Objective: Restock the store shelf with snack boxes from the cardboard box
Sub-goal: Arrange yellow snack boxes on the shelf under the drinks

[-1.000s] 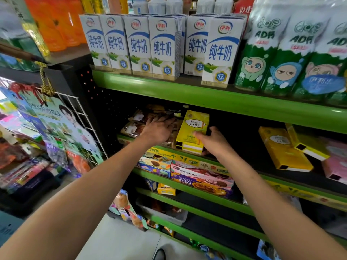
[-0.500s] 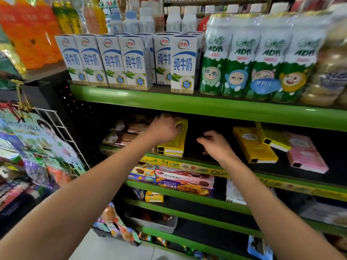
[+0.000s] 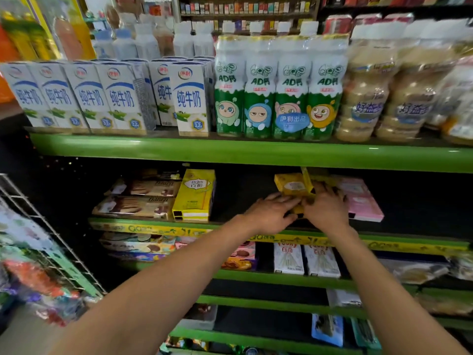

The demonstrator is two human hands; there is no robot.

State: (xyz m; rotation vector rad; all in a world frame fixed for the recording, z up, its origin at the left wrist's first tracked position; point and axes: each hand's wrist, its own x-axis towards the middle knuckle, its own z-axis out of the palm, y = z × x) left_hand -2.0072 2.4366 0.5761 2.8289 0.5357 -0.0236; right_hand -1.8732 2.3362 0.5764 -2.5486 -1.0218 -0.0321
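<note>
Left hand (image 3: 272,213): being held flat, fingers stretched out and close together, tips being pressed to the near left side of the yellow snack boxes (image 3: 294,187).
Right hand (image 3: 326,207): being cupped over the boxes' right side, fingers bent; a full grasp cannot be told.
Yellow snack boxes: lying on the middle shelf (image 3: 230,224), between both hands, just beside a pink box (image 3: 361,198).
Stacked yellow boxes (image 3: 194,196): sitting well apart, leftward.

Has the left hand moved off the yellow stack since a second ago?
Yes. The left hand went right, away from the yellow stack by the brown biscuit boxes, and now meets the right hand on the yellow boxes.
</note>
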